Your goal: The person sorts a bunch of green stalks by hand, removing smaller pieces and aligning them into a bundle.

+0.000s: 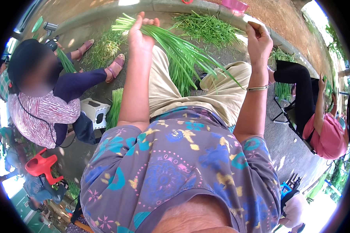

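My left hand grips a bunch of long green chive-like stalks. Their pale cut ends poke out to the left of the fist, and the thin leaves fan down to the right, towards my right forearm. My right hand is raised apart from the bunch, thumb and fingertips pinched together. Nothing shows between those fingers. Between my knees hangs or lies a thicker heap of the same long leaves, partly hidden by the held bunch and my trousers.
Loose green trimmings cover the ground ahead, below a concrete kerb. A pink basin sits beyond. To the left, another person holds stalks beside a white stool. Upright stalks stand by my left elbow. Someone in pink sits right.
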A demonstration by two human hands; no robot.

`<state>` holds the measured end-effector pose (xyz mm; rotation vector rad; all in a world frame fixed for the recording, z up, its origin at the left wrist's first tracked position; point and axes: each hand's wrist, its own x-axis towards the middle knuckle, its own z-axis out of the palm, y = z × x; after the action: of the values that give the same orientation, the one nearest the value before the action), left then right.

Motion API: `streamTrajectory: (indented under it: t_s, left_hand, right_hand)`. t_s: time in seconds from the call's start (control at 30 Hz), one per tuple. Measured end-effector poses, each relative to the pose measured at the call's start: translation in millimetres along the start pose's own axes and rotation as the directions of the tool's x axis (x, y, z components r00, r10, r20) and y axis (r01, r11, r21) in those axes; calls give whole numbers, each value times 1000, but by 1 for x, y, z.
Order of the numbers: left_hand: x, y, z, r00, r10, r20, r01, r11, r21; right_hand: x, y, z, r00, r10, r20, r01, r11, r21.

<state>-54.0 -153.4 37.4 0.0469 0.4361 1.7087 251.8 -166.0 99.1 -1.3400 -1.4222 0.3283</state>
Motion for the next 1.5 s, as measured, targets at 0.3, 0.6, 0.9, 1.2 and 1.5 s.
streamTrajectory:
  t_s: [0.3, 0.6, 0.9, 1.2, 1.5]
  left_hand:
    - [12, 14, -20, 977, 118, -175, -132, 989, -70]
    - [17, 27, -23, 946, 205, -250, -225, 973, -54]
    - [18, 34, -27, 935, 196, -296, -237, 965, -112]
    - [-16, -21, 13, 934, 301, -191, -270, 947, 173]
    - [-67, -87, 46, 942, 32, 333, -138, 944, 300]
  right_hand:
    - [-28, -25, -30, 991, 113, 66, -122, 979, 163]
    - [-65, -35, -33, 982, 44, 181, -65, 991, 115]
    - [-107, -9, -20, 932, 143, 332, -164, 986, 37]
    - [-102, -38, -5, 949, -78, 306, 68, 997, 42]
    - [-90, -32, 55, 857, -111, 503, 162, 985, -58]
